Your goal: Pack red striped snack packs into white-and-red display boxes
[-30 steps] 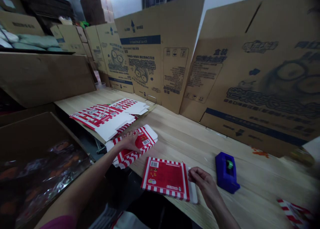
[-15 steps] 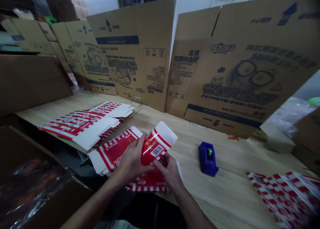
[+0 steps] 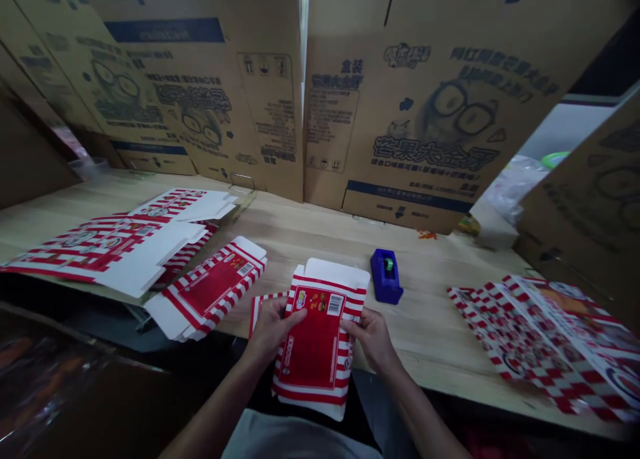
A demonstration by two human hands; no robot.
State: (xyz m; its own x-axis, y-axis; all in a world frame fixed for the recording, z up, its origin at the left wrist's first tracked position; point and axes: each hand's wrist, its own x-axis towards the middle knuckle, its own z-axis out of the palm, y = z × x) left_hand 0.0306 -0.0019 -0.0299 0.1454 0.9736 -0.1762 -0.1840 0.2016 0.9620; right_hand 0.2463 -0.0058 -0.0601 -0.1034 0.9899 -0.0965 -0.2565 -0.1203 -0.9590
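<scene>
A red-and-white striped flat carton point(image 3: 315, 339) with a barcode is held in front of me at the table's front edge. My left hand point(image 3: 273, 325) grips its left side, thumb on the red face. On its right edge, my right hand point(image 3: 373, 335) pinches with the thumb in front. White flaps stick out at the carton's top. Partly hidden behind my left hand lies another striped carton piece point(image 3: 257, 304). A small stack of flat cartons point(image 3: 213, 282) rests to the left of my hands. Beyond the held carton stands a blue tape dispenser point(image 3: 386, 275).
More flat cartons point(image 3: 105, 242) lie spread on the table point(image 3: 280, 222) at left. Striped cartons point(image 3: 545, 342) overlap at the right. Big cardboard boxes point(image 3: 425, 112) form a wall along the back. A dark box with clear plastic point(image 3: 45, 379) is at lower left.
The carton, earlier curled with its end raised between my hands, is now flatter and faces me. Both hands are closer to my body, apart from the stack at left. My view has tilted down.
</scene>
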